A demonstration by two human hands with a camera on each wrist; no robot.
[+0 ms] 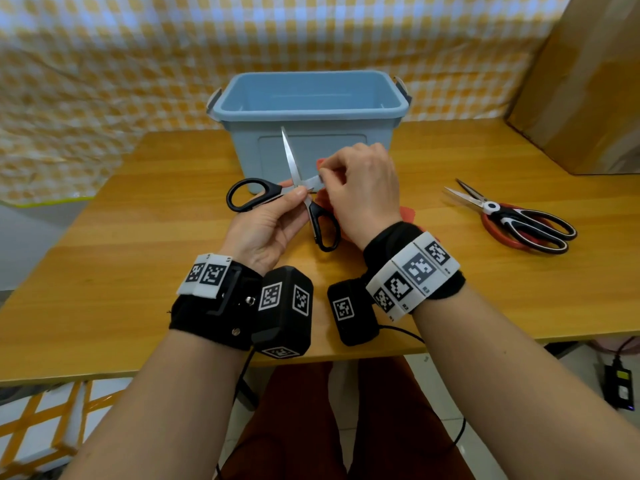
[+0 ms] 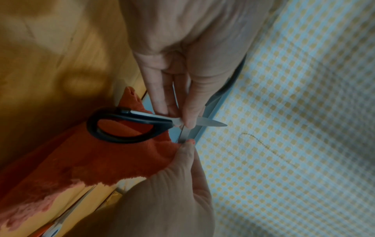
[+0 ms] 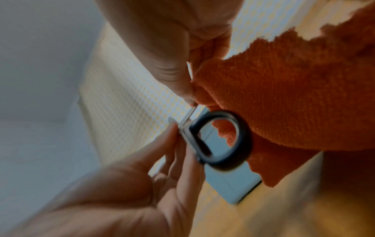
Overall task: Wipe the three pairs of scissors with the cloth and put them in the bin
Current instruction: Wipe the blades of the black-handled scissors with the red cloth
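The left hand [image 1: 265, 225] is pinching the black scissors [image 1: 287, 199], blades spread, at the pivot above the worktop [image 1: 138, 244]; the right hand [image 1: 360, 188] is pinching one blade through the orange cloth [image 2: 97, 160]; two more scissors [image 1: 512, 216] are lying well to the right; the blue bin [image 1: 311, 109] is standing behind.

Both forearms are bare. Each wrist wears a black fabric band [image 1: 207, 317] carrying white tiles printed with black square codes [image 1: 414, 271]. A black boxy camera [image 1: 284, 311] with similar codes hangs under each wrist, trailing a thin black cable [image 1: 403, 332]. Rust-brown trousers [image 1: 294, 427] cover the legs.
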